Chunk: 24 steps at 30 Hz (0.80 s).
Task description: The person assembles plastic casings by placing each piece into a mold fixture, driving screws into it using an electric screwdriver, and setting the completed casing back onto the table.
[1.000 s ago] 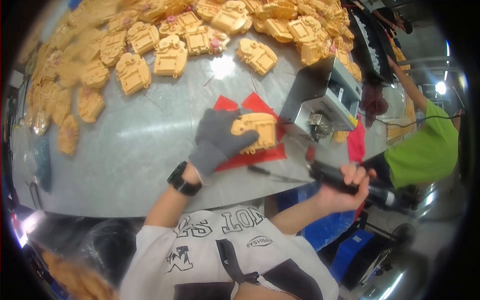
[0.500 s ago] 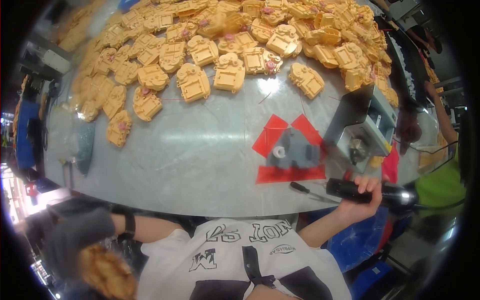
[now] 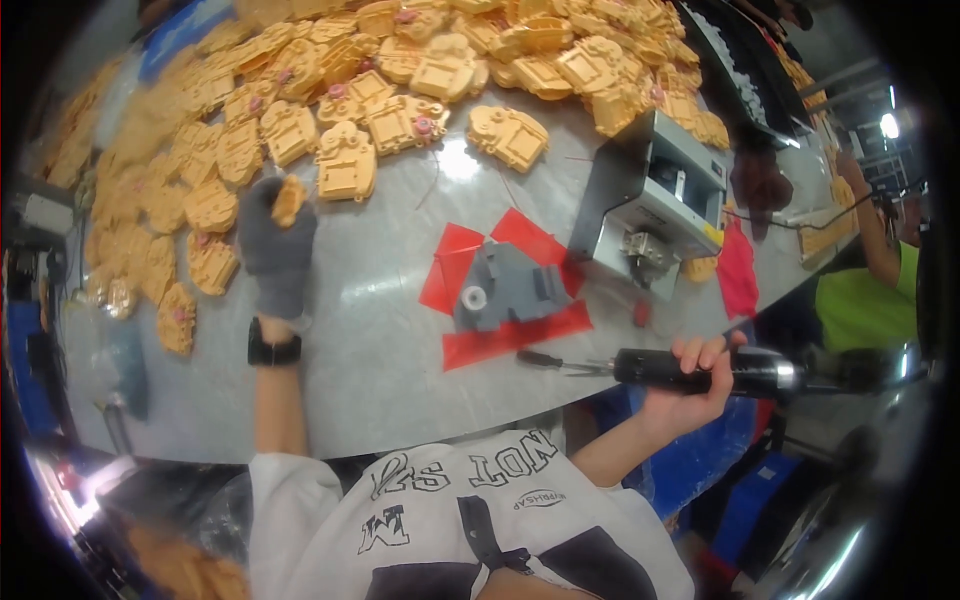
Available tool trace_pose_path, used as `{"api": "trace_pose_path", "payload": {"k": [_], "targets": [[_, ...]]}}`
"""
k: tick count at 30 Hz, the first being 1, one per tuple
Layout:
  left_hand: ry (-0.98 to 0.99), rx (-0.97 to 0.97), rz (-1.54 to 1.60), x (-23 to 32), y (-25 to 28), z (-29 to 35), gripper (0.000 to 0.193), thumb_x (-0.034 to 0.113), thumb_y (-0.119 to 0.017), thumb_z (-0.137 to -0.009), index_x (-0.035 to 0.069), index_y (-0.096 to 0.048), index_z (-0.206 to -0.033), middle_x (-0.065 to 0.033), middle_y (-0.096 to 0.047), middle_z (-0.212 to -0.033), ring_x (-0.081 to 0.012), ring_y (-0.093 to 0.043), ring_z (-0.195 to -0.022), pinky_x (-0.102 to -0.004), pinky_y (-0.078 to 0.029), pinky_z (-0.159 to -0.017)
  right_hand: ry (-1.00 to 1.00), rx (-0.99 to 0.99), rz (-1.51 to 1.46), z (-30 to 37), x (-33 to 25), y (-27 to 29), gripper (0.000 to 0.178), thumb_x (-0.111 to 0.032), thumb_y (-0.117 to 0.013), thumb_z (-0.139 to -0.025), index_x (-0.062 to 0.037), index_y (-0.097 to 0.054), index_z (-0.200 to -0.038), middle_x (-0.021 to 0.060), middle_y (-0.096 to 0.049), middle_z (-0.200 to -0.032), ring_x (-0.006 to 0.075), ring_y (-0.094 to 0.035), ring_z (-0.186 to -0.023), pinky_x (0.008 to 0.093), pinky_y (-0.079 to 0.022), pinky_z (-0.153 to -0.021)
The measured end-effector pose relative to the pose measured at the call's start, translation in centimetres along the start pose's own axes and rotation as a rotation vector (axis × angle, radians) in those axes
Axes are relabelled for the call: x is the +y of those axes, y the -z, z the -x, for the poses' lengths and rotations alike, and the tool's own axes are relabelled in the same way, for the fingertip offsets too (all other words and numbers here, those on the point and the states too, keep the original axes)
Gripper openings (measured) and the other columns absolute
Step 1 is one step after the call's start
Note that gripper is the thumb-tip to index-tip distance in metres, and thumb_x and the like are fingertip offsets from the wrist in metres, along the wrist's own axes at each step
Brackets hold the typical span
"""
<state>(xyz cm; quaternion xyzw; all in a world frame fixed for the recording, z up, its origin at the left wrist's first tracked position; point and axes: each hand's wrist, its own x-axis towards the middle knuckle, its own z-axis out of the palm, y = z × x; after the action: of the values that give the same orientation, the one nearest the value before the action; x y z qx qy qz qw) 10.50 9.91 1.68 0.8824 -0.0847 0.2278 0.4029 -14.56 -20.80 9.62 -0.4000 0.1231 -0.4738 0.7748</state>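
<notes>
My left hand (image 3: 277,245), in a grey glove, reaches to the front of the pile and closes on a yellow plastic housing (image 3: 288,201). The glove hides most of that housing. My right hand (image 3: 705,375), bare, is wrapped around a black electric screwdriver (image 3: 655,369) near the table's right front edge. The tool lies level, its tip toward the left, with a cord at its back end. Between the hands is a grey fixture (image 3: 512,285) with a white ring, red tape (image 3: 520,335) around it. A small dark-handled hand tool (image 3: 540,358) lies just in front.
Many yellow housings (image 3: 345,165), some with pink parts, cover the back and left of the table. Right of the fixture stands a metal box-shaped device (image 3: 640,200). A pink cloth (image 3: 738,270) lies beyond it. At the far right is another person's arm (image 3: 875,235).
My left hand has swung from low at the left, off the table, up to the housings and onto one. My right hand keeps its hold on the screwdriver. The view has shifted.
</notes>
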Motion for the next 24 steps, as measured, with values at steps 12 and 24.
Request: {"api": "trace_pose_path", "payload": {"k": [12, 24], "targets": [[0.002, -0.58, 0.173, 16.8, -1.1, 5.2, 0.048, 0.023, -0.066, -0.074, 0.006, -0.049, -0.116, -0.0152, -0.05, -0.11, -0.0283, -0.059, -0.089, -0.0343, -0.048, -0.076, 0.004, 0.065, 0.038, -0.4, -0.3, 2.0, 0.039, -0.008, -0.049, -0.079, -0.0053, -0.038, -0.117, 0.0032, -0.041, -0.069, 0.0144, -0.042, -0.055, 0.0303, -0.036, -0.061], [-0.586, -0.725, 0.117, 16.5, -5.4, 5.4, 0.065, 0.03, -0.071, -0.061, 0.013, -0.048, -0.12, -0.0155, -0.047, -0.116, -0.0305, -0.05, -0.101, -0.0453, -0.038, -0.089, -0.02, 0.1, 0.087, -0.1, -0.1, 2.4, 0.042, -0.01, -0.052, -0.078, -0.0074, -0.038, -0.117, 0.0027, -0.042, -0.069, 0.0143, -0.043, -0.056, 0.0315, -0.036, -0.063]]}}
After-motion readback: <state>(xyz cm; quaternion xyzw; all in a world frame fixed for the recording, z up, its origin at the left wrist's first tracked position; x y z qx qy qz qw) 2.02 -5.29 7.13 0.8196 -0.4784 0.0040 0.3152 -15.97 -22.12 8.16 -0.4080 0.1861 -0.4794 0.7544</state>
